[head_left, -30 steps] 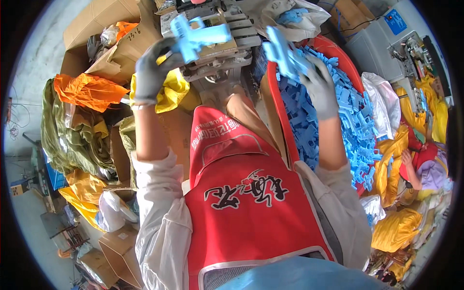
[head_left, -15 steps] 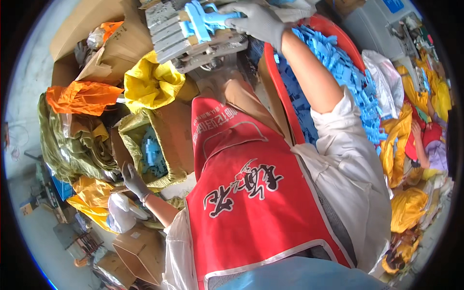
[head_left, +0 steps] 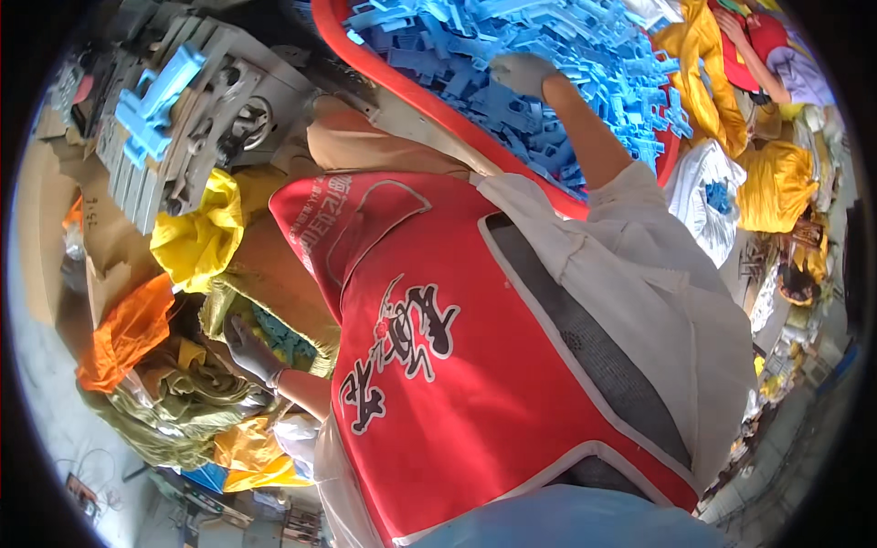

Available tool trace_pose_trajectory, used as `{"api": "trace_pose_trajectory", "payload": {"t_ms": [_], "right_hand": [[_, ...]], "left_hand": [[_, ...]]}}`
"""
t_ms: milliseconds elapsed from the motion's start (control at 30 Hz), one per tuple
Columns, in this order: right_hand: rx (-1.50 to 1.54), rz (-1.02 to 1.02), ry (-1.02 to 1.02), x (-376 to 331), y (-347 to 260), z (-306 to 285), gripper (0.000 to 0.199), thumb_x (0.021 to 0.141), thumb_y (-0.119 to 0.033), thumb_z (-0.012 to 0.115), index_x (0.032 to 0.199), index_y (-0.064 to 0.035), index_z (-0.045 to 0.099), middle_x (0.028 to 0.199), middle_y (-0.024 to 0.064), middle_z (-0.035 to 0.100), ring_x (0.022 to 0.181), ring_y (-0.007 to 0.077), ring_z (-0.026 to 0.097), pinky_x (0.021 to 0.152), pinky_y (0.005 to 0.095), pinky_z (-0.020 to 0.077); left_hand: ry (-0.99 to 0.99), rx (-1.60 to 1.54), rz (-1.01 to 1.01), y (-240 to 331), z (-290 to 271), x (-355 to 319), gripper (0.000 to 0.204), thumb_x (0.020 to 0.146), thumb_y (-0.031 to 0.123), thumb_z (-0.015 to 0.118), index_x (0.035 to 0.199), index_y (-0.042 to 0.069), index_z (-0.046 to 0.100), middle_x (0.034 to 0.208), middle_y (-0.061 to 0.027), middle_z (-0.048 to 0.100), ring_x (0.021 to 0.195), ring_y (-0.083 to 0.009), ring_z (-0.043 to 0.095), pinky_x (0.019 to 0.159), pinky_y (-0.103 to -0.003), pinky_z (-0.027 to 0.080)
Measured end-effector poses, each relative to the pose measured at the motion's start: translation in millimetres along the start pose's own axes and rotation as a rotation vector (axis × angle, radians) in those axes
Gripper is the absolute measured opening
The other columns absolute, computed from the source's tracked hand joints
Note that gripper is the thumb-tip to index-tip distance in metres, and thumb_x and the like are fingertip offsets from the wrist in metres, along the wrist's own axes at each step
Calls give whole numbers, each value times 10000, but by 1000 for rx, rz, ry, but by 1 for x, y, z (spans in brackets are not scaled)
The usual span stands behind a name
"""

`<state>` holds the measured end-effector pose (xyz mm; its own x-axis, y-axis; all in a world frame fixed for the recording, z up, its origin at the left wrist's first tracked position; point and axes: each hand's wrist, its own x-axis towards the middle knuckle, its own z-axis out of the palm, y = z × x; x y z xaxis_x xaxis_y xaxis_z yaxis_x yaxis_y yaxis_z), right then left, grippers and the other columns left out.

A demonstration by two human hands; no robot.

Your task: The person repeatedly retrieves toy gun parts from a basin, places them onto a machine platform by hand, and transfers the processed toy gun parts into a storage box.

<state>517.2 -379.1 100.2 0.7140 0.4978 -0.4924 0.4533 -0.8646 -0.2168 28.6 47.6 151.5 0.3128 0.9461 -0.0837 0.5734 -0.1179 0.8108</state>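
My right hand (head_left: 523, 75), in a grey glove, reaches into a heap of light-blue plastic toy-gun pieces (head_left: 475, 114) filling a big red tub (head_left: 365, 66). Its fingertips are hidden or blurred, so I cannot tell whether it holds a piece. On the left, my gloved left hand (head_left: 248, 350) is open beside a box lined with an olive woven bag (head_left: 279, 292). Blue pieces (head_left: 283, 336) lie inside that bag. A blue toy-gun piece (head_left: 155, 105) rests on the grey slatted machine (head_left: 219, 64) at the upper left, with neither hand on it.
A yellow bag (head_left: 201, 233), an orange bag (head_left: 128, 333) and a cardboard box (head_left: 50, 237) stand at the left. White sacks (head_left: 699, 196) and yellow sacks (head_left: 776, 187) lie right of the tub. Another person's arm (head_left: 754, 55) shows at the upper right.
My right hand has left the blue piece on the machine and moved right to the tub's heap. The view has turned toward the tub. My left hand stays by the lined box.
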Motion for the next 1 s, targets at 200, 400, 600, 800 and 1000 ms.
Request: {"api": "trace_pose_trajectory", "payload": {"t_ms": [200, 400, 600, 800, 1000], "right_hand": [[90, 338, 195, -4, 16, 79, 594, 841, -493, 578, 1261, -83, 494, 1279, 196, 543, 1153, 364, 552, 953, 454, 454], [-30, 457, 306, 41, -10, 86, 577, 842, -473, 568, 1289, -114, 507, 1313, 188, 523, 1150, 337, 564, 930, 507, 458], [80, 317, 256, 17, -28, 39, 528, 771, -374, 644, 1214, -100, 560, 1256, 172, 566, 1087, 302, 606, 889, 431, 498], [1114, -100, 529, 1, -6, 55, 480, 775, -285, 663, 1195, -83, 544, 1131, 142, 607, 976, 299, 619, 861, 380, 490], [283, -161, 568, -13, 54, 107, 465, 766, -214, 629, 1202, -67, 557, 1175, 198, 591, 1102, 385, 556, 957, 423, 440]], "left_hand": [[-104, 190, 135, 37, 33, 3, 321, 961, 186, 535, 1194, -22, 606, 1140, -87, 659, 999, -166, 615, 892, -284, 467], [-161, 194, 210, 57, 36, -6, 323, 958, 188, 527, 1187, -25, 609, 1151, -107, 656, 1023, -189, 613, 904, -300, 461], [-104, 240, 156, 40, 15, -26, 331, 957, 194, 529, 1180, -37, 607, 1108, -105, 673, 969, -180, 628, 866, -300, 484], [-81, 162, 131, 29, 10, -22, 314, 950, 183, 536, 1174, -23, 616, 1100, -97, 673, 954, -173, 624, 863, -290, 480], [-109, 254, 280, 68, 27, -1, 287, 936, 186, 544, 1132, 2, 643, 1103, -125, 672, 1013, -204, 628, 896, -308, 465]]}}
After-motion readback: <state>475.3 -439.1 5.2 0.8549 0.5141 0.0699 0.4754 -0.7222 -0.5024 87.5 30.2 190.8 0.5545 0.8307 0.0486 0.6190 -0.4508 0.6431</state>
